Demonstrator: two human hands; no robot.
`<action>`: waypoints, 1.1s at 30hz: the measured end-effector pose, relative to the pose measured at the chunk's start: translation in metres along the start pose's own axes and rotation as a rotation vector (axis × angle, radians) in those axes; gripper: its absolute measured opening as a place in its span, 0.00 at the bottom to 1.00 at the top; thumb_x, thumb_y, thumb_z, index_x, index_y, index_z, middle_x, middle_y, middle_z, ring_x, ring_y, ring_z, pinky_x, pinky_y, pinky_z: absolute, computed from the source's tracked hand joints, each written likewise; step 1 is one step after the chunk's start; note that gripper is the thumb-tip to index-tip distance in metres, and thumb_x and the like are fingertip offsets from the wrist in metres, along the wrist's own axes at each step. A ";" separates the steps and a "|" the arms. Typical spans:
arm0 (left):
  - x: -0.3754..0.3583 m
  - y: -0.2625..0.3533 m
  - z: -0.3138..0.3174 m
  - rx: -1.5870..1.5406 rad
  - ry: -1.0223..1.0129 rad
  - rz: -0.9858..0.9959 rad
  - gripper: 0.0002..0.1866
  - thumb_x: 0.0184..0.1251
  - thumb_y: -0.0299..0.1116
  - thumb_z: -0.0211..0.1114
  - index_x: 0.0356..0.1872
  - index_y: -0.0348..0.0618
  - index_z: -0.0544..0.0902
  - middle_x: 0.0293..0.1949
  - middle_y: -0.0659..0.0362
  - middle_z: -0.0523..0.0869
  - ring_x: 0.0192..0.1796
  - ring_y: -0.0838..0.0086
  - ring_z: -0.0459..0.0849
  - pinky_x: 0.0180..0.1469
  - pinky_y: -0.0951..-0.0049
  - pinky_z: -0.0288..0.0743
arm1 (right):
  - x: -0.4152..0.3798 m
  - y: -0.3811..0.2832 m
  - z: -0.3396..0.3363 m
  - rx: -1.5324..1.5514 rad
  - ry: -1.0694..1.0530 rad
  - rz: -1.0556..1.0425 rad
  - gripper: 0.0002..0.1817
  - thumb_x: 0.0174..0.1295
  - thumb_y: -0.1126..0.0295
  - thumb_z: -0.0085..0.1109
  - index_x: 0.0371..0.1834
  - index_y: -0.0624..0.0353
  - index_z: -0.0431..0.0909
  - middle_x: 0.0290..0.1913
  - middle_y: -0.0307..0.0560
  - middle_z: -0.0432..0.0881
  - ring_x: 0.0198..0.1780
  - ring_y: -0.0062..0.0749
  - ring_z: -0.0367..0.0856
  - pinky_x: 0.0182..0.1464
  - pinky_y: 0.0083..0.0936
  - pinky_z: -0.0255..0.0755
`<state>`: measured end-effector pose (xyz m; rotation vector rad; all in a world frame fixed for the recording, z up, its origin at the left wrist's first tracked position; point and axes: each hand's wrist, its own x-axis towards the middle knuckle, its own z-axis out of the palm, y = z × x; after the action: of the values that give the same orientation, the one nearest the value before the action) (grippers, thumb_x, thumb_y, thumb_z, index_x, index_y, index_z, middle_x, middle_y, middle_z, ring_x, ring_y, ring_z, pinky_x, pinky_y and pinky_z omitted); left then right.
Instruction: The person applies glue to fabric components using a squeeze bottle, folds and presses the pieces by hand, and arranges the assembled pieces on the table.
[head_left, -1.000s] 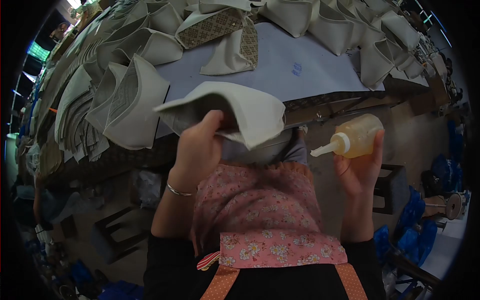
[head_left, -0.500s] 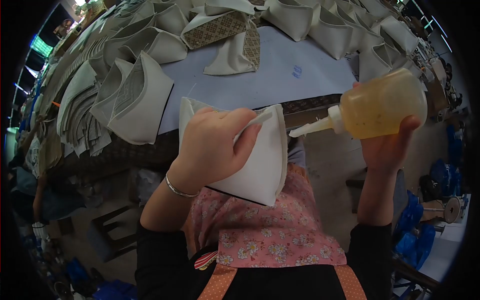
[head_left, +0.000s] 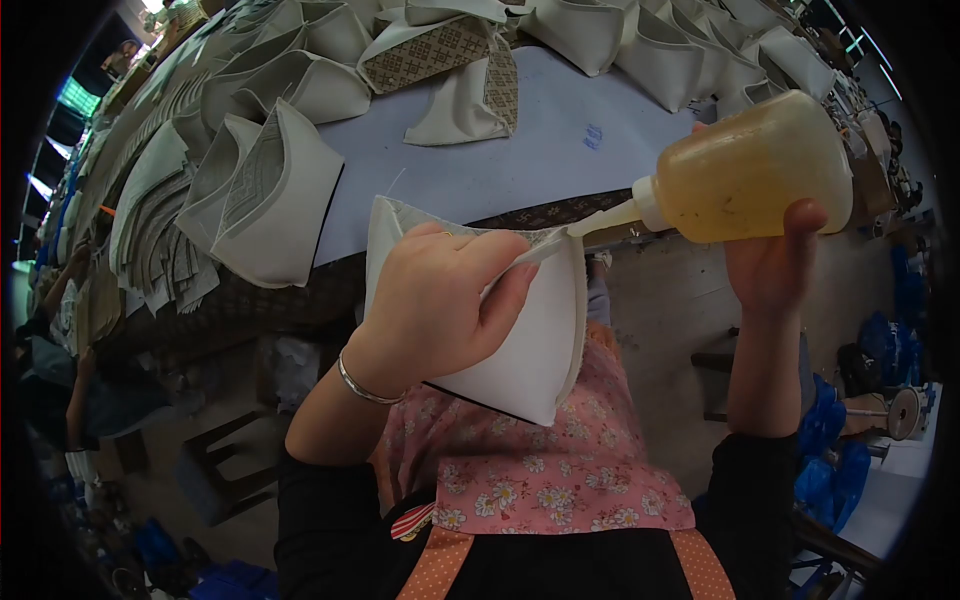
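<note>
My left hand point(head_left: 445, 300) pinches the top edge of a white, leather-like stitched piece point(head_left: 525, 355) shaped like an open pouch, holding it above my lap. Its fingers are closed on a flap there. A clear squeeze bottle point(head_left: 755, 175) of amber liquid is in my right hand point(head_left: 765, 265), tilted so its nozzle points left. The white nozzle tip point(head_left: 578, 230) is at the upper right corner of the piece; whether it touches cannot be made out. Part of the piece is hidden behind my left hand.
On the table point(head_left: 560, 130) stand several similar white pieces point(head_left: 285, 200), some with brown patterned lining point(head_left: 430, 60). A stack of flat pieces point(head_left: 165, 215) lies at the left. A dark stool point(head_left: 225, 465) stands below left. Another person's arm point(head_left: 80, 395) shows at the far left.
The bottle has moved left and slightly up, bringing its nozzle from beside the piece to its upper corner. My left hand and the piece have shifted slightly right.
</note>
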<state>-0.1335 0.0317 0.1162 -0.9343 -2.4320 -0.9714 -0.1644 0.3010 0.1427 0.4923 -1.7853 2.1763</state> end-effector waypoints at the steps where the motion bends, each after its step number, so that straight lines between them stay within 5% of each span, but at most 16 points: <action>1: 0.000 0.000 0.000 0.003 -0.009 0.004 0.06 0.53 0.26 0.59 0.21 0.44 0.73 0.13 0.60 0.71 0.15 0.66 0.70 0.23 0.69 0.57 | 0.001 0.000 0.000 0.000 0.001 0.001 0.48 0.50 0.37 0.54 0.64 0.64 0.52 0.60 0.57 0.65 0.62 0.54 0.63 0.63 0.48 0.60; 23: 0.004 0.007 -0.005 -0.185 0.056 -0.106 0.02 0.54 0.24 0.59 0.28 0.39 0.77 0.14 0.57 0.73 0.16 0.65 0.72 0.22 0.70 0.63 | -0.023 -0.003 -0.017 -0.099 -0.208 0.102 0.50 0.49 0.35 0.54 0.65 0.62 0.51 0.56 0.63 0.67 0.60 0.51 0.67 0.55 0.44 0.69; 33: 0.003 0.009 -0.008 -0.433 0.179 -0.312 0.07 0.62 0.28 0.56 0.33 0.34 0.78 0.18 0.63 0.74 0.20 0.85 0.69 0.24 0.82 0.64 | -0.055 -0.025 -0.034 -0.378 -0.172 0.072 0.57 0.38 0.33 0.61 0.63 0.64 0.51 0.52 0.55 0.68 0.56 0.45 0.70 0.55 0.40 0.69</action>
<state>-0.1285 0.0324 0.1273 -0.5633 -2.2967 -1.6633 -0.1069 0.3389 0.1348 0.5425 -2.2720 1.8186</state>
